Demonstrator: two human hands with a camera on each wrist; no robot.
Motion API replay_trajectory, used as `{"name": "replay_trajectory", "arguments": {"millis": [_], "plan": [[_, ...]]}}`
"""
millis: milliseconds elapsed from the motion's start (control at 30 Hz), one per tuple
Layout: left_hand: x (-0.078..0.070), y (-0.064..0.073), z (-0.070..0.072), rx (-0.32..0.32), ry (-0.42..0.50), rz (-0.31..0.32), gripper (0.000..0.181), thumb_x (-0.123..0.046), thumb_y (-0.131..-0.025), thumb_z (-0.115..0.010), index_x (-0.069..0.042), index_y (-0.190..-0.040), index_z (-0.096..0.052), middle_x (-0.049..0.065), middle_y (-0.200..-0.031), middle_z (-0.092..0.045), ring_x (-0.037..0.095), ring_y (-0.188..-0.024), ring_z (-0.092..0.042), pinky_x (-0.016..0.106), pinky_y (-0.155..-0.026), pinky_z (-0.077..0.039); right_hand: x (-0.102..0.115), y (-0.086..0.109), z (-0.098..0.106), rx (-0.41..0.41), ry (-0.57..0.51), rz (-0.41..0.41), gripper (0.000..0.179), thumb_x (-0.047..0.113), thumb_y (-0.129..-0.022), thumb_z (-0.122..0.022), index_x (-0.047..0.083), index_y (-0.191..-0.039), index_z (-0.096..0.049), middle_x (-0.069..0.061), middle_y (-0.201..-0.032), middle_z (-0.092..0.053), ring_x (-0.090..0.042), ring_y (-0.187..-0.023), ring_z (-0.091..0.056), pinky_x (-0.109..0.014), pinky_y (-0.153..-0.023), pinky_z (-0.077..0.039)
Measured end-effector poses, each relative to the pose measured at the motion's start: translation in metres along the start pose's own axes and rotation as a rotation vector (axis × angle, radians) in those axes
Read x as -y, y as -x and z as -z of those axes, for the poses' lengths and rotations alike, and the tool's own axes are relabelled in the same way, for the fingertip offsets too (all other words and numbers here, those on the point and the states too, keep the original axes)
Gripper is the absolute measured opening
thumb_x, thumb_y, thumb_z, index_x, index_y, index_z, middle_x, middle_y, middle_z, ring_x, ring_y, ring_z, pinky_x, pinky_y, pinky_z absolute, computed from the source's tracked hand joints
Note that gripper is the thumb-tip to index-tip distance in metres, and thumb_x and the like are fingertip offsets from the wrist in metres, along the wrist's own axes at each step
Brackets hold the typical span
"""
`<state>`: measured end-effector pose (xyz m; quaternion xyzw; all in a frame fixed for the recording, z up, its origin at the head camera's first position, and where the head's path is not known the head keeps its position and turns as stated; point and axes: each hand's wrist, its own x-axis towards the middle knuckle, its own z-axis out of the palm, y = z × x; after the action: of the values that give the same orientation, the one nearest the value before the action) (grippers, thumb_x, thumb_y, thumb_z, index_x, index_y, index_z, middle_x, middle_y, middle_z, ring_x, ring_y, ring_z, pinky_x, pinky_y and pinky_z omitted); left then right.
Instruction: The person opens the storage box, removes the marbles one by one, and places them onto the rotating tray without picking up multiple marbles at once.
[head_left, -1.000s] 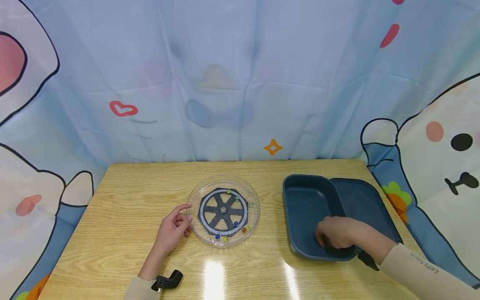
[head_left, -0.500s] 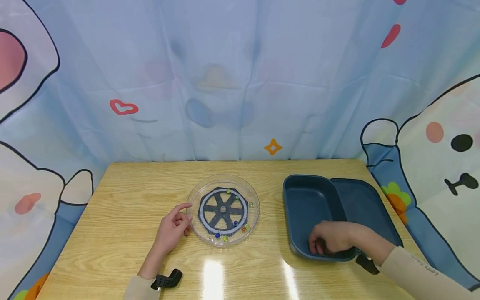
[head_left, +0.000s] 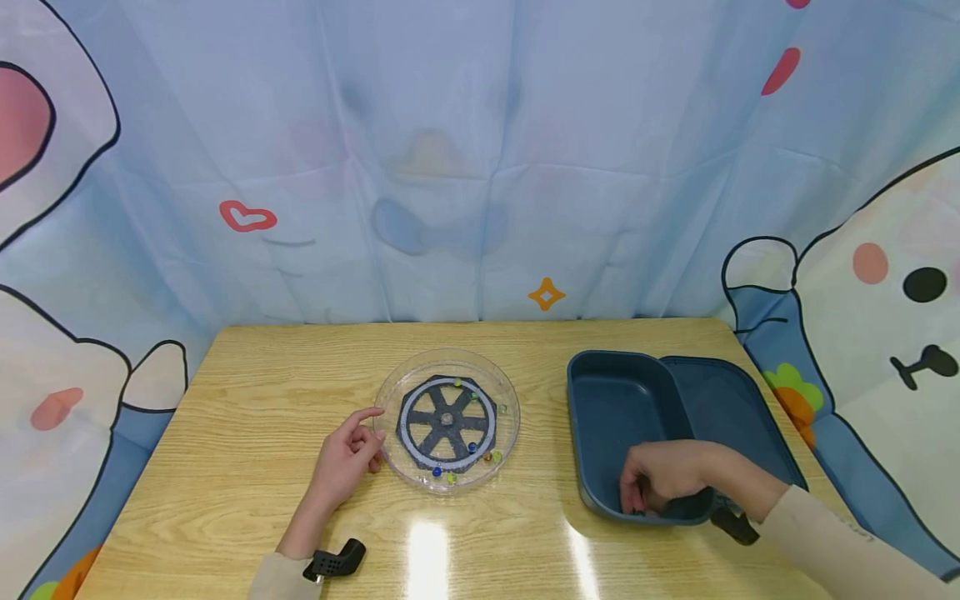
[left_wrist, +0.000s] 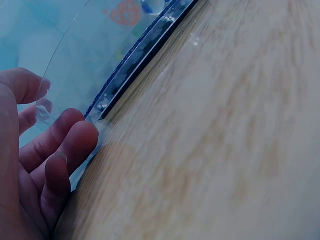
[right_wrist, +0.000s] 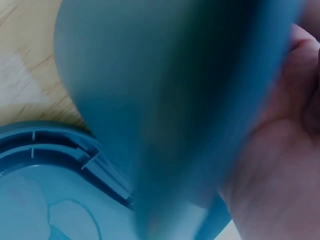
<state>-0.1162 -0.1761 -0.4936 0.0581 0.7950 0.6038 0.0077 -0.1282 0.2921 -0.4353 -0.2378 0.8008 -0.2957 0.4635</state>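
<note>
A round clear dish (head_left: pixel 408 360) stands mid-table, with a dark spoked wheel-shaped insert (head_left: pixel 447 419) and several small coloured marbles (head_left: pixel 472 447) in it. At its left rim is my left hand (head_left: pixel 343 467), index finger and thumb touching the edge, the other fingers loosely bent. The left wrist view shows those fingers (left_wrist: pixel 75 142) close against the clear wall. My right hand (head_left: pixel 666 473) reaches down into a deep blue rectangular box (head_left: pixel 611 392), fingers bent toward its near end. The blurred box wall (right_wrist: pixel 115 100) hides the fingertips in the right wrist view; I cannot tell what they hold.
A flat blue lid (head_left: pixel 720 400) lies right of the box, under the right forearm. The wooden table (head_left: pixel 285 375) ends at a pale blue cartoon curtain (head_left: pixel 450 167). A black wrist strap (head_left: pixel 335 560) sits on the left wrist.
Inside the box, my right hand has moved slightly left and toward the near wall. The left hand and the dish have stayed in place.
</note>
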Motion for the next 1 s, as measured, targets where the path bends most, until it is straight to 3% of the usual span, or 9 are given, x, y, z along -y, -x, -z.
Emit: {"name": "replay_trajectory", "arguments": {"millis": [267, 567, 1000], "plan": [[0.0, 0.0, 0.0, -0.004, 0.001, 0.001, 0.036, 0.0, -0.098, -0.06, 0.001, -0.134, -0.057, 0.018, -0.073, -0.062, 0.036, -0.057, -0.062, 0.033, -0.052, -0.052, -0.004, 0.003, 0.005, 0.04, -0.008, -0.037, 0.022, -0.008, -0.08, -0.072, 0.012, -0.089, -0.076, 0.001, -0.08, -0.068, -0.009, -0.073, -0.064, -0.023, -0.066, -0.054], [-0.001, 0.001, 0.0, -0.009, 0.002, 0.009, 0.036, -0.001, -0.098, -0.061, 0.001, -0.134, -0.058, 0.02, -0.073, -0.062, 0.036, -0.057, -0.062, 0.033, -0.052, -0.051, -0.013, 0.004, 0.009, 0.092, -0.12, 0.114, 0.017, -0.007, -0.08, -0.071, 0.001, -0.095, -0.074, -0.002, -0.085, -0.07, -0.008, -0.077, -0.065, -0.024, -0.068, -0.055], [-0.001, 0.0, 0.0, -0.003, -0.002, 0.016, 0.036, -0.001, -0.098, -0.061, 0.0, -0.134, -0.058, 0.018, -0.073, -0.062, 0.036, -0.058, -0.062, 0.031, -0.052, -0.051, -0.012, 0.003, 0.013, 0.115, -0.232, 0.231, 0.014, 0.0, -0.087, -0.071, -0.007, -0.099, -0.071, -0.009, -0.09, -0.073, -0.009, -0.078, -0.066, -0.025, -0.069, -0.056]]}}
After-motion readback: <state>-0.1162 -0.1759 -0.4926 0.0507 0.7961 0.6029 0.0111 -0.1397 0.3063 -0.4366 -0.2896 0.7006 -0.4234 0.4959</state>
